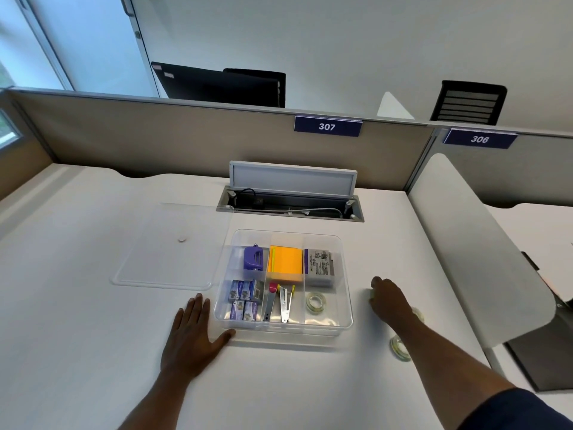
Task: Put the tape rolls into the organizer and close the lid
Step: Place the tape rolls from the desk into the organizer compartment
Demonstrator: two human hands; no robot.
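Note:
A clear plastic organizer (346, 308) stands open on the white desk, and one clear tape roll (315, 302) lies in its front right compartment. The clear lid (173, 246) lies flat to the organizer's left. My left hand (192, 333) rests flat on the desk, thumb touching the organizer's front left corner. My right hand (389, 301) is right of the organizer, its fingers curled over a tape roll (372, 293) that is mostly hidden. A second tape roll (418, 315) peeks out behind my wrist. A third tape roll (399, 347) lies on the desk under my forearm.
The other compartments hold a purple sharpener (253, 258), orange sticky notes (286, 263), a grey box (319, 263), staple boxes (245, 301) and metal tools (280, 302). An open cable tray (290, 206) sits behind. A white side divider (477, 243) borders the right.

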